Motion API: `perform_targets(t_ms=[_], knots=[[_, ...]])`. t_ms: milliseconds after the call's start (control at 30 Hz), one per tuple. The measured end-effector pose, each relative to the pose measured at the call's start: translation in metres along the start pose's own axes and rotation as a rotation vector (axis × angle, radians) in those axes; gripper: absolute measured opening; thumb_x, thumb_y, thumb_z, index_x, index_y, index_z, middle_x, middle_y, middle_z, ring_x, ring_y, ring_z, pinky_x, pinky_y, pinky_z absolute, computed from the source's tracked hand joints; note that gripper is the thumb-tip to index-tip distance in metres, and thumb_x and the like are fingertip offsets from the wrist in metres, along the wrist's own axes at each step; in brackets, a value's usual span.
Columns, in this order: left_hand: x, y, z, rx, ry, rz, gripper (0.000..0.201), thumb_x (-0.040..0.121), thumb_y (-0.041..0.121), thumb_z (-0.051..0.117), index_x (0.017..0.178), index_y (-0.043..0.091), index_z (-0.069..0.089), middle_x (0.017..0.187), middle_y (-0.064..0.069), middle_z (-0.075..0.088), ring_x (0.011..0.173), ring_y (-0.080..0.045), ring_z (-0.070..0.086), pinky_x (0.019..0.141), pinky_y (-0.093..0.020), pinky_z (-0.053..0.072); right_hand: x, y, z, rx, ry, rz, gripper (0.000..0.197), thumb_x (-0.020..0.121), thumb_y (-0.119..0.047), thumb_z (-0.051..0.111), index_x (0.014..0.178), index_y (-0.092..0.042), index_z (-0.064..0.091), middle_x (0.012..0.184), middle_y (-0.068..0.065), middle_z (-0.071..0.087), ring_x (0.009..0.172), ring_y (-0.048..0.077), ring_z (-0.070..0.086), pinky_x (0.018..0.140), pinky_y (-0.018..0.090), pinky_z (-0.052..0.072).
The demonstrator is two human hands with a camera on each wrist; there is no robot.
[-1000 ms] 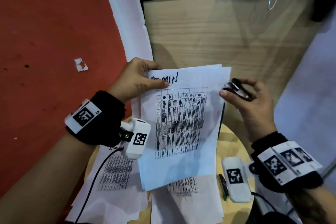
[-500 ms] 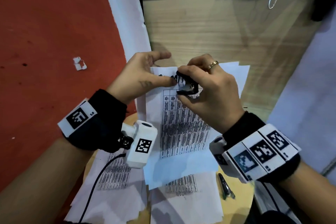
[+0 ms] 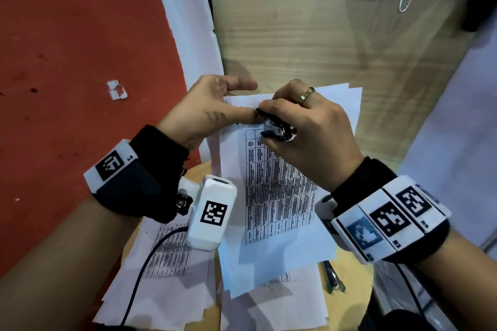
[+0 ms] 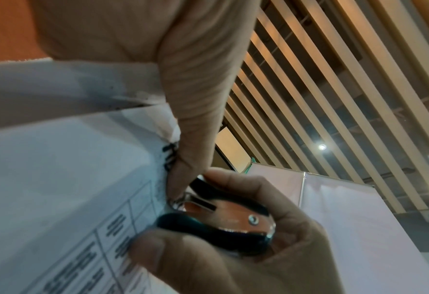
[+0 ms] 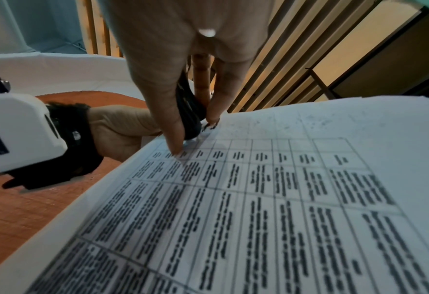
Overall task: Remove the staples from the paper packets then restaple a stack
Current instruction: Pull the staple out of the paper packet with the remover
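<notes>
Black staple remover (image 4: pixel 215 222) in right hand (image 3: pixel 309 137) grip, left hand (image 3: pixel 204 113) pinching packet (image 3: pixel 271 196) corner.

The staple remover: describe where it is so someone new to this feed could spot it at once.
Start at the round wooden table strewn with printed sheets, then go up to the paper packet held above it. At its top left corner, beside the left hand, the right hand grips the staple remover. It is the only black-and-metal clawed tool there; the pen lies on the table.
</notes>
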State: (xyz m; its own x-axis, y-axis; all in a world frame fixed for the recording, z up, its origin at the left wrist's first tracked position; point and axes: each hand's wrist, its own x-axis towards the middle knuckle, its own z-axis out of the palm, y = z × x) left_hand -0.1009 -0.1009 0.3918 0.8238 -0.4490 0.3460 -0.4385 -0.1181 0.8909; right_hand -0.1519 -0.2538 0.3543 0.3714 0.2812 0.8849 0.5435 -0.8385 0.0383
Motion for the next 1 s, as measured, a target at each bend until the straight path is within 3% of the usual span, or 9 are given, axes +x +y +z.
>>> perform_targets(t_ms=[100, 167, 267, 467, 567, 667, 767, 900, 1000], knots=[[0.0, -0.003, -0.001, 0.006, 0.015, -0.01, 0.066, 0.059, 0.001, 0.082, 0.121, 0.002, 0.057, 0.112, -0.015, 0.067, 0.093, -0.015, 0.066, 0.092, -0.028, 0.05, 0.001, -0.001, 0.0, -0.05, -0.013, -0.025, 0.031, 0.058, -0.017, 0.073, 0.087, -0.006, 0.069, 0.085, 0.01, 0.064, 0.073, 0.03, 0.063, 0.045, 0.035, 0.05], [0.0, -0.004, -0.001, -0.025, 0.016, -0.026, 0.064, 0.057, 0.0, 0.08, 0.118, 0.0, 0.058, 0.104, -0.018, 0.069, 0.085, -0.016, 0.066, 0.087, -0.027, 0.051, 0.001, -0.001, 0.001, -0.071, -0.015, -0.032, 0.029, 0.059, -0.015, 0.072, 0.086, -0.006, 0.069, 0.084, 0.01, 0.063, 0.072, 0.03, 0.062, 0.044, 0.035, 0.05], [-0.001, -0.007, -0.002, -0.044, 0.003, -0.034, 0.057, 0.057, -0.001, 0.078, 0.112, 0.001, 0.06, 0.089, -0.014, 0.067, 0.078, -0.014, 0.064, 0.078, -0.02, 0.053, 0.001, 0.0, 0.004, -0.078, -0.005, -0.028, 0.026, 0.058, -0.013, 0.072, 0.083, -0.005, 0.069, 0.081, 0.01, 0.062, 0.071, 0.03, 0.062, 0.045, 0.033, 0.049], [0.003, -0.013, -0.005, -0.02, 0.014, -0.024, 0.048, 0.07, -0.006, 0.074, 0.115, 0.003, 0.061, 0.09, -0.009, 0.066, 0.08, -0.01, 0.062, 0.079, -0.016, 0.05, 0.002, 0.005, 0.014, -0.059, 0.017, -0.004, 0.014, 0.064, -0.01, 0.071, 0.076, -0.005, 0.068, 0.074, 0.01, 0.061, 0.065, 0.03, 0.061, 0.045, 0.031, 0.048], [0.005, -0.016, -0.007, -0.015, 0.008, -0.012, 0.051, 0.067, -0.005, 0.075, 0.116, 0.002, 0.06, 0.095, -0.009, 0.065, 0.086, -0.009, 0.062, 0.079, -0.012, 0.049, 0.001, 0.008, 0.018, 0.008, 0.0, 0.032, 0.018, 0.065, -0.012, 0.071, 0.081, -0.005, 0.068, 0.078, 0.01, 0.061, 0.067, 0.031, 0.062, 0.049, 0.034, 0.05], [0.008, -0.023, -0.008, -0.049, -0.023, -0.023, 0.063, 0.055, 0.004, 0.081, 0.115, 0.003, 0.06, 0.096, -0.009, 0.065, 0.084, -0.01, 0.063, 0.078, -0.014, 0.05, -0.003, 0.011, 0.022, 0.086, -0.007, 0.083, 0.023, 0.064, -0.014, 0.073, 0.084, -0.004, 0.069, 0.078, 0.011, 0.061, 0.066, 0.031, 0.061, 0.053, 0.036, 0.052], [0.011, -0.029, -0.011, -0.071, -0.065, -0.048, 0.06, 0.054, 0.006, 0.081, 0.111, 0.008, 0.063, 0.09, -0.006, 0.069, 0.077, -0.011, 0.065, 0.077, -0.022, 0.054, -0.007, 0.014, 0.024, 0.193, 0.016, 0.17, 0.029, 0.061, -0.015, 0.079, 0.087, -0.006, 0.07, 0.079, 0.007, 0.062, 0.07, 0.019, 0.058, 0.061, 0.033, 0.049], [0.013, -0.035, -0.013, -0.119, -0.104, -0.049, 0.046, 0.061, 0.01, 0.075, 0.105, 0.014, 0.065, 0.089, 0.001, 0.073, 0.08, -0.011, 0.068, 0.075, -0.023, 0.055, -0.008, 0.016, 0.023, 0.352, 0.08, 0.265, 0.035, 0.058, -0.02, 0.084, 0.088, -0.006, 0.072, 0.081, -0.001, 0.063, 0.077, 0.006, 0.058, 0.071, 0.015, 0.046], [0.013, -0.036, -0.013, -0.138, -0.124, -0.039, 0.043, 0.063, 0.009, 0.074, 0.105, 0.015, 0.064, 0.09, 0.002, 0.073, 0.081, -0.011, 0.068, 0.074, -0.023, 0.055, -0.008, 0.017, 0.023, 0.433, 0.119, 0.284, 0.037, 0.058, -0.022, 0.085, 0.087, -0.006, 0.072, 0.081, 0.0, 0.066, 0.077, 0.001, 0.061, 0.073, 0.015, 0.048]])
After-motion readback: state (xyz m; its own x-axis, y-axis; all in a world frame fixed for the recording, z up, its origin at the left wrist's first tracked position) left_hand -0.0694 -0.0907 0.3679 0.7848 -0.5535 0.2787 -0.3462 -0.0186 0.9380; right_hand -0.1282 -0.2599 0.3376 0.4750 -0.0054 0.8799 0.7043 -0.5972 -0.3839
